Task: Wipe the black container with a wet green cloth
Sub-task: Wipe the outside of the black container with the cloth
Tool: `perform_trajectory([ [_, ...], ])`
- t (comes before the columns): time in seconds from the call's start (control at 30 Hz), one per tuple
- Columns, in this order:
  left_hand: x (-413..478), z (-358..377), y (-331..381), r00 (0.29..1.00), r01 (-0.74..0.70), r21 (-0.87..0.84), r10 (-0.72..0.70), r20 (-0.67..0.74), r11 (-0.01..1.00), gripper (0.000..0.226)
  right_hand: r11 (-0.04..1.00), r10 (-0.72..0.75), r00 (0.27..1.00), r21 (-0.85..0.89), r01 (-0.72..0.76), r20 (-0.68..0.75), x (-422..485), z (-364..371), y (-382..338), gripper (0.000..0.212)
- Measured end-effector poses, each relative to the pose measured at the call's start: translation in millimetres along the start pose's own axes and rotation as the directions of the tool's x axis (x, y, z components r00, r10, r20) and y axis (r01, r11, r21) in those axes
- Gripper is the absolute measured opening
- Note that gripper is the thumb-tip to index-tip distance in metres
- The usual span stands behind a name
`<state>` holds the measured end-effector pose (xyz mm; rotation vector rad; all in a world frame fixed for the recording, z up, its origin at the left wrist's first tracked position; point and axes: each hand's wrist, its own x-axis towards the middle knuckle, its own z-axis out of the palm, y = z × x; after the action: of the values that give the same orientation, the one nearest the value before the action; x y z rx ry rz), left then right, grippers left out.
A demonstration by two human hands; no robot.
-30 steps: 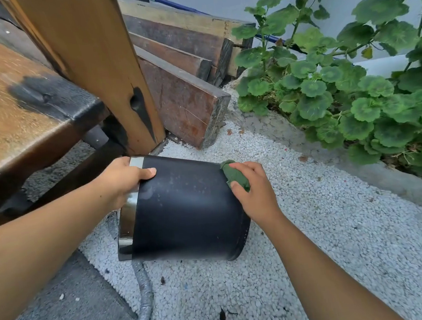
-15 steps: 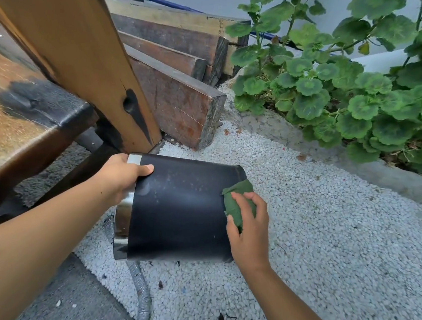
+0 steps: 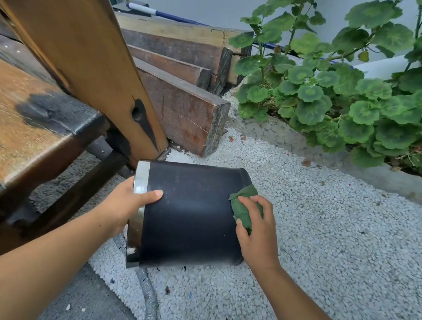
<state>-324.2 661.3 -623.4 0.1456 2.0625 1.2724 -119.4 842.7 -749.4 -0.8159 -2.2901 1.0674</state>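
Centre frame, over white gravel: black cylindrical plastic container (image 3: 189, 212) with chrome rim, tipped sideways. Left hand (image 3: 128, 203) clamps the rim, likely steadying it. Right hand (image 3: 255, 223) bunches the wet green cloth (image 3: 244, 208) against its base end.

Black cylindrical plastic container (image 3: 192, 214) on its side over the white gravel ground (image 3: 319, 239), rim end left, base end right; can't tell if it touches the ground. Left grip (image 3: 125, 206) on the rim end, thumb over the wall. Right grip (image 3: 259, 236) at the base end, green wet cloth (image 3: 243, 208) between it and the container. Worn brown wooden bench (image 3: 16, 124) left. Brown wooden post (image 3: 89, 68) just behind the container. Stacked dark timber beams (image 3: 186, 110) behind, right of the post. Grey corrugated hose (image 3: 149, 311) runs from under the rim end towards the camera. Grey concrete kerb (image 3: 336, 161) right, between the gravel and the green round-leaved plants (image 3: 356, 103).
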Motion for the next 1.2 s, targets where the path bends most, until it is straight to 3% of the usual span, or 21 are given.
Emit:
perform_trajectory([
  [0.17,-7,-17,-12,0.993,0.104,-0.060,-0.107,-0.051,0.993,0.032,1.000,-0.014,0.989,0.001,0.014,0.149,33,-1,-14,0.050],
  [0.47,-4,-8,-12,0.995,0.094,-0.277,-0.095,0.008,0.956,0.032,0.987,0.111,0.908,0.064,-0.149,0.405,73,-4,-3,0.046],
  [0.57,3,-1,-9,0.994,0.083,-0.229,-0.098,-0.057,0.970,0.027,0.976,0.134,0.924,0.117,-0.186,0.358,63,-2,2,0.044],
  [0.73,9,11,6,0.994,0.089,-0.141,-0.096,-0.049,0.986,0.026,0.954,0.198,0.955,0.182,-0.240,0.223,15,-5,13,0.042],
  [0.83,11,22,17,0.994,0.082,-0.068,-0.086,-0.067,0.994,0.041,0.955,0.218,0.968,0.178,-0.238,0.125,-13,-4,16,0.042],
  [0.97,10,34,26,0.987,0.069,-0.003,-0.069,-0.147,0.998,0.044,0.949,0.272,0.962,0.169,-0.267,-0.006,-59,10,16,0.048],
  [1.2,8,31,27,0.986,0.024,0.074,-0.011,-0.165,0.997,0.041,0.920,0.339,0.940,0.223,-0.323,-0.036,-121,27,8,0.055],
])
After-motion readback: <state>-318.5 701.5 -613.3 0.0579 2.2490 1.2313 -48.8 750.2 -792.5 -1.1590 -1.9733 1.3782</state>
